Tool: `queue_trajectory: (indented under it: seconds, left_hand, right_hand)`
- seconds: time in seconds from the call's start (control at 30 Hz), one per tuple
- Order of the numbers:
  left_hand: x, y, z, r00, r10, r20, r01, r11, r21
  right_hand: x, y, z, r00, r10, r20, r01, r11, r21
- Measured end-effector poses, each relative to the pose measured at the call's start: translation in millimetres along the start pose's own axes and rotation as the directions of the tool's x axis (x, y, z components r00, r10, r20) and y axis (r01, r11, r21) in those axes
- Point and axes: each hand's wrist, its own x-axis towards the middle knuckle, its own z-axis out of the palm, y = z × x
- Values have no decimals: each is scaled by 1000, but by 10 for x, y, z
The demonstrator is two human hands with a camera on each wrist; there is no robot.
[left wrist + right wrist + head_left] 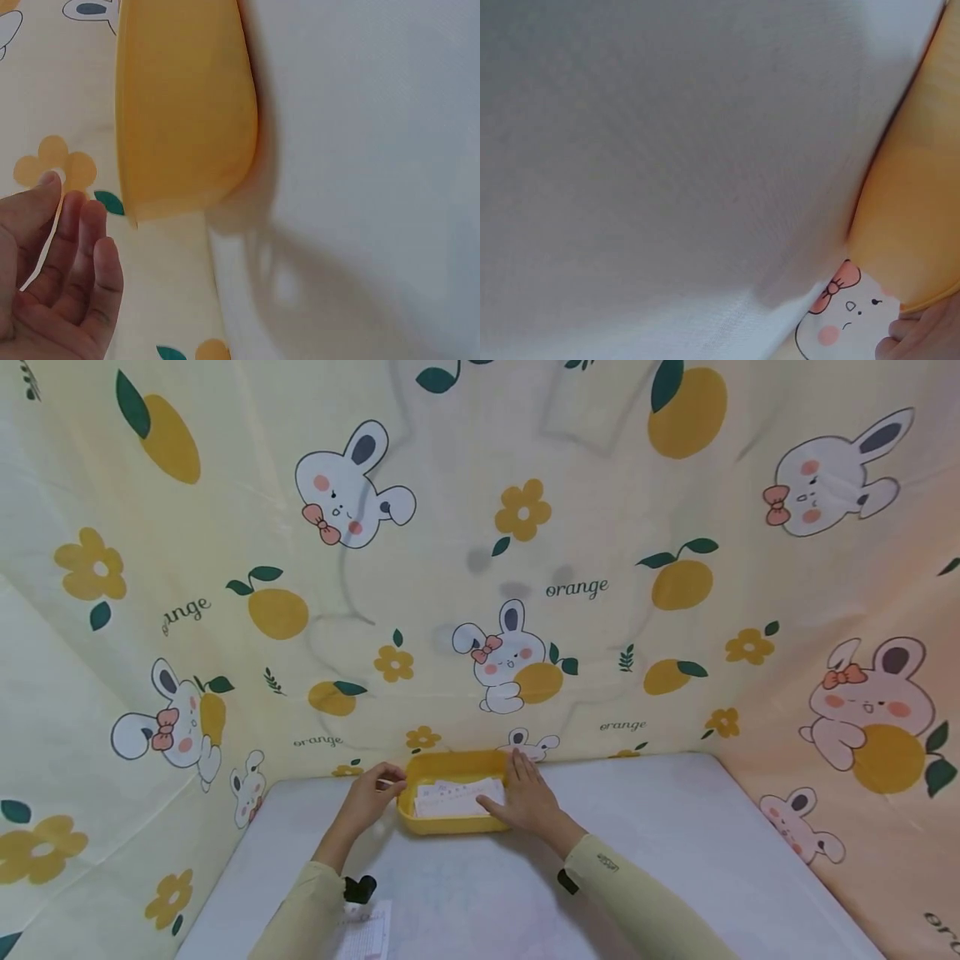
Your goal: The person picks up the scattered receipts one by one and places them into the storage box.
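Observation:
A yellow plastic basket [459, 825] stands at the back of the table with white paper slips [453, 799] inside, faint print on them. At its left end is my left hand [372, 797], fingers loosely bent. In the left wrist view, the left hand [64, 277] appears beside the basket [187, 112], holding nothing visible. Over the basket's right end lies my right hand [531, 797], its fingers extended and its thumb spread across the slips. Only some fingers [919, 334] of that hand show in the right wrist view, by the basket's rim.
A white cloth covers the table [465, 902]. Printed paper sheets [367, 931] lie near the front left, partly behind the left sleeve [307, 906]. A patterned curtain [450, 560] with rabbits and oranges rises behind the basket and along both sides.

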Motion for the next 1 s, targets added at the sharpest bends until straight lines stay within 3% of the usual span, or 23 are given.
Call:
queue_trajectory:
  seconds: [0.33, 0.53, 0.77, 1.0]
  left_hand:
    - [-191, -185, -306, 997, 6, 80, -11, 998, 59]
    - [-303, -323, -468, 995, 35, 90, -42, 996, 79]
    - [-442, -458, -625, 994, -2, 109, -9, 995, 103]
    - [-610, -632, -773, 994, 1, 113, -15, 993, 120]
  right_hand:
    - [19, -1, 5, 1000, 13, 5, -13, 1000, 16]
    - [33, 8, 26, 1000, 4, -13, -3, 1000, 25]
    - [11, -20, -4, 1000, 11, -5, -11, 999, 45]
    - [33, -22, 5, 999, 33, 24, -33, 999, 26]
